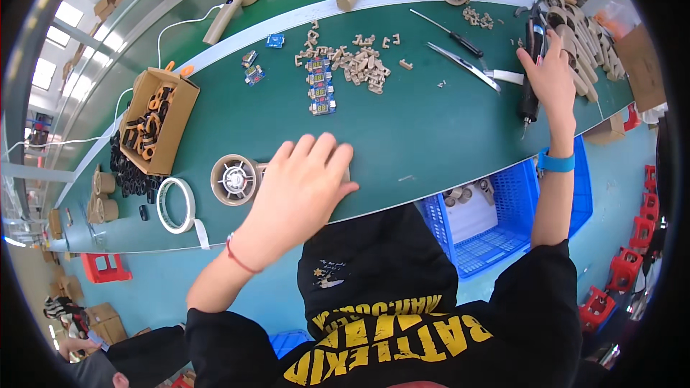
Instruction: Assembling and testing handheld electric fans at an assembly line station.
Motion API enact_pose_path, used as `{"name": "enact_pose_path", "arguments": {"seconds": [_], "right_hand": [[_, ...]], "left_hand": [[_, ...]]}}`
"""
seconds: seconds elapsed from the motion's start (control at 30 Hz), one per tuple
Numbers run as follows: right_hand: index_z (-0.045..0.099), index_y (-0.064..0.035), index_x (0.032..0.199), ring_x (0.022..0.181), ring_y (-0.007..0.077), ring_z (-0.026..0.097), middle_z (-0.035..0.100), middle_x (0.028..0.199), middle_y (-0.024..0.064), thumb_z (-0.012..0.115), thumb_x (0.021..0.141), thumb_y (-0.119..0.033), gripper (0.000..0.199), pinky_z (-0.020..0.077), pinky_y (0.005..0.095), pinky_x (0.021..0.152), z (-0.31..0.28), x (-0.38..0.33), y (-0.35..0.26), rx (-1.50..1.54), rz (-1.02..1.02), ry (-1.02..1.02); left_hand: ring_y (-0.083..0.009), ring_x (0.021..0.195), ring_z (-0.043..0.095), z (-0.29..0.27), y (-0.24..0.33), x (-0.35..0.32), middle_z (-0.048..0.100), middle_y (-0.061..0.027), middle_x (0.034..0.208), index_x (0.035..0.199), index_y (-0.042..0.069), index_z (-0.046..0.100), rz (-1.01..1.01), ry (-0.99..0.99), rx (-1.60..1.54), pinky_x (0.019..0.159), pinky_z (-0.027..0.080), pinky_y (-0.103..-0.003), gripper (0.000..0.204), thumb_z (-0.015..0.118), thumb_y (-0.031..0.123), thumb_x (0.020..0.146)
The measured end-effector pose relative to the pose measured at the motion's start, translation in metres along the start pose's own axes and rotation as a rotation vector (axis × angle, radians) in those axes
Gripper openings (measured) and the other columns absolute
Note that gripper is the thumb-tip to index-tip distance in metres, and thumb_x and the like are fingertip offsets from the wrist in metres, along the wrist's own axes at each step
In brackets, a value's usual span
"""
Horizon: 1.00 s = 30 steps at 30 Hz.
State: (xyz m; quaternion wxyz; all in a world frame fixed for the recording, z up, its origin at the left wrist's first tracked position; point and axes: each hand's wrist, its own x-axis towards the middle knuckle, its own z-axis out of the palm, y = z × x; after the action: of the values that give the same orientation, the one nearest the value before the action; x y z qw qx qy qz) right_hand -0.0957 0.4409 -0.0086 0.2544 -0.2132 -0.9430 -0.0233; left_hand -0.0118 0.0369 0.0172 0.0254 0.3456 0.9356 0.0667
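On the green tabletop near the front edge lies a beige handheld fan (236, 180), its round head facing up with the white hub and spokes showing. My left hand (300, 181) is closed over its handle, which is mostly hidden beneath the palm and fingers. At the right, a black electric screwdriver (531, 72) hangs upright, bit pointing down. My right hand (552, 80) is beside it, fingers stretched and apart, the thumb overlapping the tool's body. Left of it are silver tweezers (466, 67) and a screwdriver with a black handle (460, 42).
Small beige plastic parts (365, 68) and a row of blue circuit boards (320, 86) lie mid-table. A cardboard box (176, 126) of black and orange parts and a tape roll (175, 205) stand left. Beige fan bodies (586, 50) pile up right. Below sits a blue crate (467, 259).
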Motion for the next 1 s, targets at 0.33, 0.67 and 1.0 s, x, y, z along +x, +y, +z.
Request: {"name": "enact_pose_path", "arguments": {"seconds": [0.33, 0.67, 1.0], "right_hand": [[0.043, 0.0059, 0.136, 0.078, 0.0138, 0.054, 0.058, 0.088, 0.0065, 0.047, 0.097, -0.047, 0.066, 0.042, 0.024, 0.072, -0.035, -0.002, -0.012, 1.526, 0.244, -0.331], [0.036, 0.0048, 0.138, 0.063, 0.0106, 0.041, 0.043, 0.073, 0.002, 0.036, 0.1, -0.045, 0.062, 0.0381, 0.0243, 0.059, -0.131, -0.049, -0.087, 2.524, -0.431, -0.372], [0.053, -0.0014, 0.117, 0.052, 0.0071, 0.047, 0.048, 0.061, -0.0025, 0.045, 0.098, -0.049, 0.052, 0.0412, 0.0216, 0.05, -0.096, -0.079, -0.114, 2.886, -0.345, -0.3]], "left_hand": [[-0.0265, 0.066, 0.062, -0.004, 0.002, 0.003, 0.06, -0.0072, 0.08, 0.098, 0.006, 0.056, 0.033, 0.535, -0.393, 0.058, 0.049, -0.032, 0.038, 0.08, 0.025, 0.075], [-0.0234, 0.06, 0.061, 0.01, 0.037, 0.028, 0.06, -0.0039, 0.071, 0.084, 0.01, 0.057, 0.05, 0.432, -0.265, 0.052, 0.046, -0.031, 0.037, 0.082, 0.033, 0.071], [-0.0236, 0.057, 0.059, 0.011, 0.035, 0.024, 0.058, -0.0042, 0.068, 0.083, 0.008, 0.056, 0.047, 0.477, -0.205, 0.051, 0.044, -0.031, 0.042, 0.082, 0.038, 0.068]]}}
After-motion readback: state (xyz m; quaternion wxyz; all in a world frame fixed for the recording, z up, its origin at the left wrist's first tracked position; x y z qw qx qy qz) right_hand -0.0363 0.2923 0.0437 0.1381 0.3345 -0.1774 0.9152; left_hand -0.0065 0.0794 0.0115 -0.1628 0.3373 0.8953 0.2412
